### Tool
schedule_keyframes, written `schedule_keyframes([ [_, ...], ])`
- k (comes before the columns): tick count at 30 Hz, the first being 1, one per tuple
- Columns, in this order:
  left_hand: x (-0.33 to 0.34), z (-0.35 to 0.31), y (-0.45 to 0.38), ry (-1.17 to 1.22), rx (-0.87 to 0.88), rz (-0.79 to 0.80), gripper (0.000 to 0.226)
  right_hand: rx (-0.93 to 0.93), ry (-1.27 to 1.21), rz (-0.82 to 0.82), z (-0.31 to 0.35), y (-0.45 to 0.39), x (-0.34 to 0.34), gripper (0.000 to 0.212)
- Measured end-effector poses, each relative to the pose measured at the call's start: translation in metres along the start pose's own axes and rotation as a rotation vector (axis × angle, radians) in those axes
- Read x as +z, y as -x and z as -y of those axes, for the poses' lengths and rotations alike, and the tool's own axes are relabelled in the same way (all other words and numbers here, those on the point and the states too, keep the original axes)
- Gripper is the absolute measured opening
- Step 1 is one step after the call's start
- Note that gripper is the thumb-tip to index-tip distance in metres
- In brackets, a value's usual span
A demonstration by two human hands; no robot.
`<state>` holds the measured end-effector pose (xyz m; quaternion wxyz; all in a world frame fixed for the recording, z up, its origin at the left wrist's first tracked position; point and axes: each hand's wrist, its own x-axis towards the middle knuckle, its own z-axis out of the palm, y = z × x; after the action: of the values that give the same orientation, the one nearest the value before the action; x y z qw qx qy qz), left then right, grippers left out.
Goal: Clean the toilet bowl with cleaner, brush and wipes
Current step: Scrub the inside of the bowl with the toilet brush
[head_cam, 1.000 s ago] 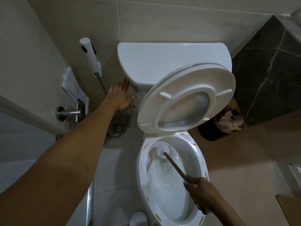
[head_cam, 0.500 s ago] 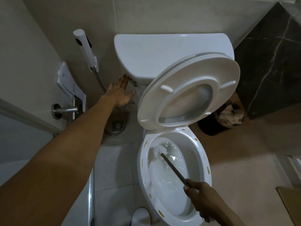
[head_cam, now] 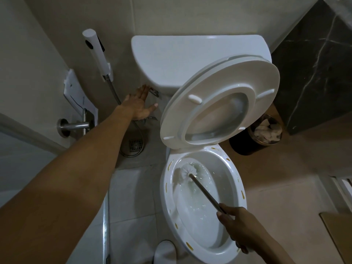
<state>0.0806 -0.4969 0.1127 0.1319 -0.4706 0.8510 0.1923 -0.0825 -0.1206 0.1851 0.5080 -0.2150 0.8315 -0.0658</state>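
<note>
The white toilet bowl [head_cam: 165, 199] stands open below me, its seat and lid [head_cam: 262, 86] raised against the tank [head_cam: 171, 56]. Water swirls inside the bowl. My right hand [head_cam: 238, 225] grips the dark handle of the toilet brush, whose white head [head_cam: 187, 170] sits against the bowl's far left inner wall. My left hand [head_cam: 138, 105] reaches out with straight fingers, fingertips at the chrome flush lever [head_cam: 154, 91] on the tank's left side.
A white bidet sprayer [head_cam: 97, 52] hangs on the wall at left, its hose looping down round a floor drain [head_cam: 135, 144]. A steel paper holder [head_cam: 76, 125] sticks out from the left wall. A dark bin [head_cam: 255, 140] with crumpled paper stands right of the toilet, beside a black marble block [head_cam: 314, 73].
My left hand has stayed at the flush lever. The brush head has shifted a little inside the bowl, and the water keeps churning. The view has tilted slightly.
</note>
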Motion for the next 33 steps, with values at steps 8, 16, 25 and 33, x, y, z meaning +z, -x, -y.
schedule_keyframes([
  [8,-0.001,0.002,0.000,0.002,0.007,0.000,0.080,-0.011,0.047,0.004,-0.003,0.000,0.003,0.044],
  [16,-0.001,0.001,-0.002,-0.023,-0.011,0.024,0.082,-0.031,0.085,0.052,-0.001,0.001,0.004,0.036],
  [25,-0.005,0.001,0.000,-0.041,-0.007,0.018,0.083,-0.014,0.071,0.089,0.001,0.005,0.009,0.041],
  [33,-0.007,0.000,-0.001,-0.077,-0.010,0.039,0.084,-0.002,0.106,0.140,-0.004,0.008,0.012,0.041],
])
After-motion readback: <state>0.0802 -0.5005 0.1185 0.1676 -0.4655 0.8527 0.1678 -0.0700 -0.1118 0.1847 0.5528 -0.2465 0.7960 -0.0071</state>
